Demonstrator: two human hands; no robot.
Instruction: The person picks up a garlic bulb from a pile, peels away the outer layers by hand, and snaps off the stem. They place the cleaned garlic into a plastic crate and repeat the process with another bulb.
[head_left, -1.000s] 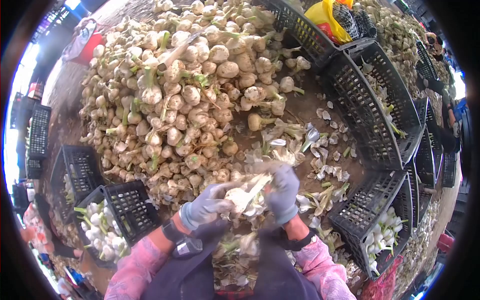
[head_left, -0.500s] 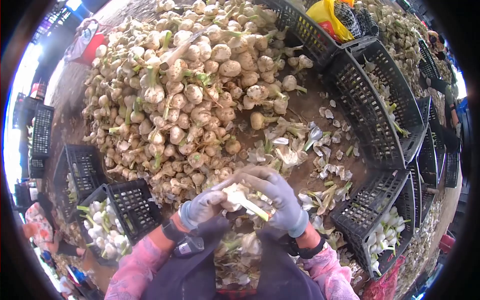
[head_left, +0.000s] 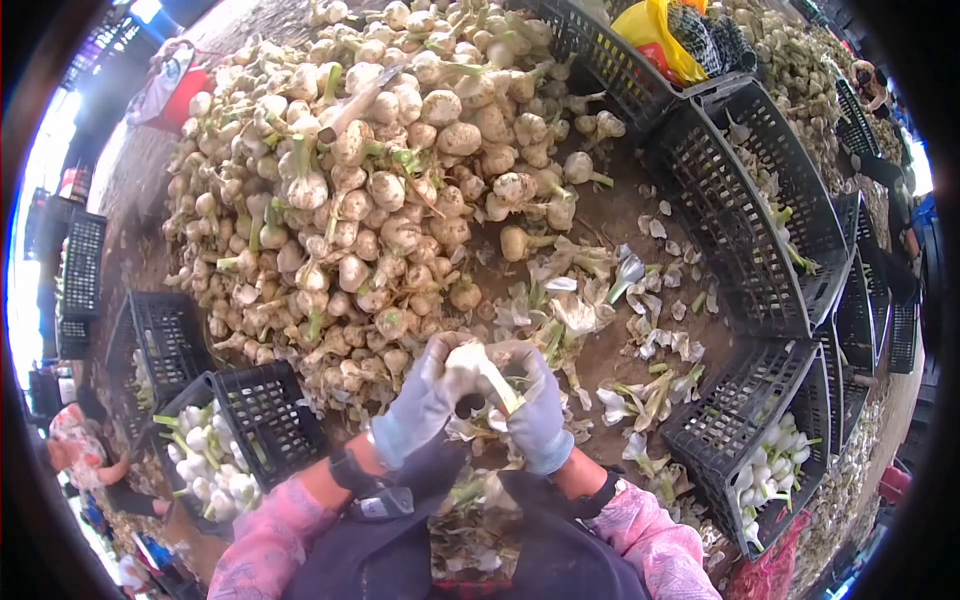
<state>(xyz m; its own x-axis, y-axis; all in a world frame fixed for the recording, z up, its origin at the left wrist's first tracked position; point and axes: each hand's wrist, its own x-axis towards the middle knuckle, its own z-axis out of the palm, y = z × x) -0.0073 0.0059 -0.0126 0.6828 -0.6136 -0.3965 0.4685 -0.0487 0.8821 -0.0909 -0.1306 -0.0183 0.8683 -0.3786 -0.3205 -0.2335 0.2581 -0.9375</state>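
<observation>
Both gloved hands meet at one garlic bulb (head_left: pixel 466 358) in front of my body. My left hand (head_left: pixel 420 393) has its fingers wrapped round the pale bulb. Against the stem, which slants down to the right, my right hand (head_left: pixel 533 408) has its fingers closed. Just beyond the hands rises a large heap of unpeeled garlic (head_left: pixel 380 200). Loose papery skins and leaf scraps (head_left: pixel 580 312) lie on the ground right of the heap, and more are in my lap.
Black crates with whitish garlic stand at the left (head_left: pixel 262 420) and right (head_left: pixel 735 440). Further crates (head_left: pixel 735 200) line the right side. A yellow bag (head_left: pixel 655 35) sits at the top, a red bucket (head_left: pixel 182 100) at upper left. Other people are at both edges.
My right hand has moved down and closed round the stem. The left hand has shifted slightly up and right with the bulb. A leafy scrap now lies on the ground beyond the hands.
</observation>
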